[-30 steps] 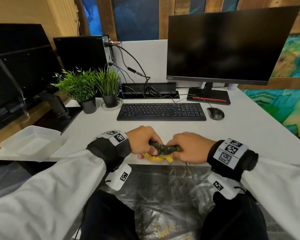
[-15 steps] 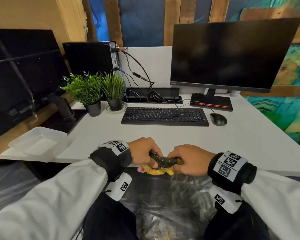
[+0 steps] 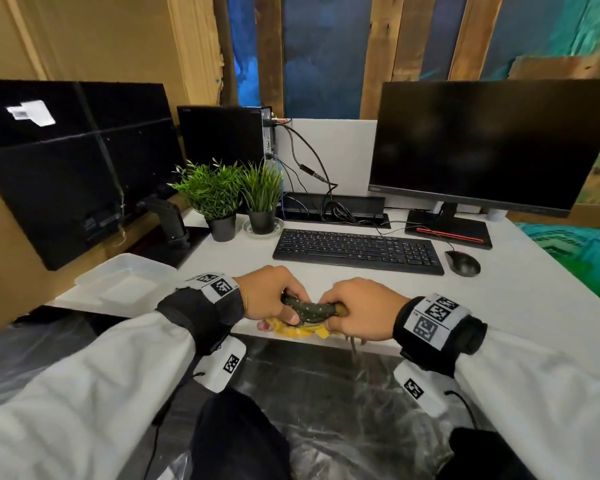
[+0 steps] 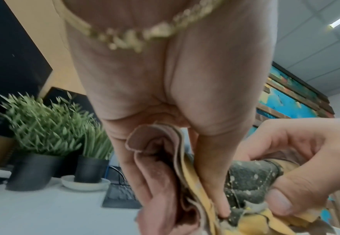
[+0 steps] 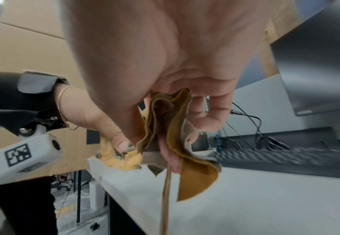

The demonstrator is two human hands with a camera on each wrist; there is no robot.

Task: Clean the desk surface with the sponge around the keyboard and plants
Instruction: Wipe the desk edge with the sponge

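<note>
A worn sponge (image 3: 309,311), yellow with a dark green speckled scrub side, is rolled and squeezed between both hands at the desk's (image 3: 243,271) near edge. My left hand (image 3: 274,299) grips its left end and my right hand (image 3: 357,311) grips its right end. In the left wrist view the folded sponge (image 4: 249,179) shows its green face between my fingers (image 4: 215,182). In the right wrist view its crumpled yellow layers (image 5: 165,120) hang from my curled fingers (image 5: 211,114), with a dirty strand trailing down. The black keyboard (image 3: 357,249) lies beyond, with two potted plants (image 3: 229,195) at its left.
A mouse (image 3: 463,263) sits right of the keyboard, below a monitor (image 3: 489,143) on its stand. Cables (image 3: 329,202) run behind the keyboard. A clear plastic container (image 3: 125,282) rests at the desk's left corner. Plastic sheeting (image 3: 326,393) covers the floor below.
Both hands keep wringing the sponge at the desk edge and hardly shift. My head has tilted up, so the desk sits lower in view.
</note>
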